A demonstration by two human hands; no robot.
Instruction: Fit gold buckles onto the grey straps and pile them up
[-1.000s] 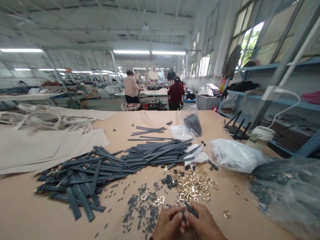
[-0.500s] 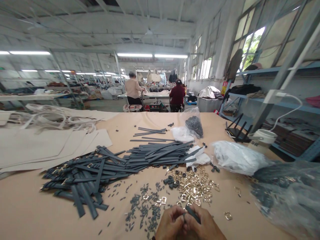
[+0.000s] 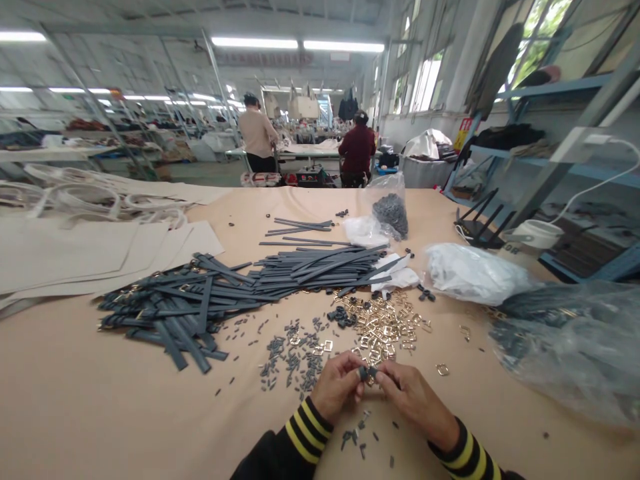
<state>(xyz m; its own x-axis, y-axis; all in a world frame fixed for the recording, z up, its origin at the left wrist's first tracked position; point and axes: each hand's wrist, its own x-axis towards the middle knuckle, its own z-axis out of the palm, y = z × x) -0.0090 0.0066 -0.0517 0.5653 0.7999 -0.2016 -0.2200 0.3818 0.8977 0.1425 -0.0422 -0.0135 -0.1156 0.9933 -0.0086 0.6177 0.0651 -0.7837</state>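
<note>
My left hand (image 3: 337, 387) and my right hand (image 3: 410, 400) meet above the tan table top (image 3: 75, 373), their fingertips pinching a small dark grey strap piece (image 3: 367, 373). A gold buckle seems to sit against it, partly hidden by my fingers. Just beyond my hands lies a heap of gold metal buckles (image 3: 385, 330). To its left is a scatter of short grey strap pieces (image 3: 293, 353), and a few more (image 3: 353, 435) lie below my wrists. Long grey strap strips (image 3: 320, 267) and a buckled strap pile (image 3: 170, 313) spread further back.
Beige fabric panels (image 3: 85, 253) and white cord loops (image 3: 95, 200) lie at left. Plastic bags (image 3: 473, 273) (image 3: 570, 340) crowd the right side. A black-legged device (image 3: 480, 223), white bucket (image 3: 533, 233) and blue shelves stand beyond. Two co-workers (image 3: 257, 140) (image 3: 357, 150) sit further away.
My hands have come up from the bottom edge, and my striped sleeves now show. The camera has tilted down. The dark strip in my fingers now shows as a short piece at my fingertips.
</note>
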